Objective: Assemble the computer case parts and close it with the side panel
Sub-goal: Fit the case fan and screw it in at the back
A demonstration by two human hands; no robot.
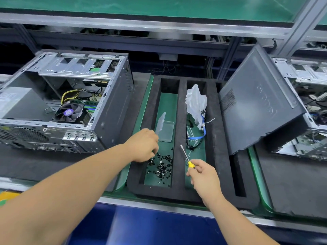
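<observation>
An open computer case (70, 101) lies on its side at the left, its fan, cables and drive cage showing. A dark side panel (260, 103) leans tilted at the right, against a second open case (311, 106). Between them sits a black foam tray (182, 110) with a pile of small black screws (161, 165) in its left slot. My left hand (144, 145) reaches down into the screws with curled fingertips; whether it pinches one is hidden. My right hand (201, 174) grips a yellow-handled screwdriver (186, 156), shaft pointing up and left.
A clear plastic box (165, 128) with its lid up sits in the left slot beyond the screws. The right slot holds a plastic bag (195, 101), blue cables (196, 137) and white cable ties. A metal rail edges the bench at the front.
</observation>
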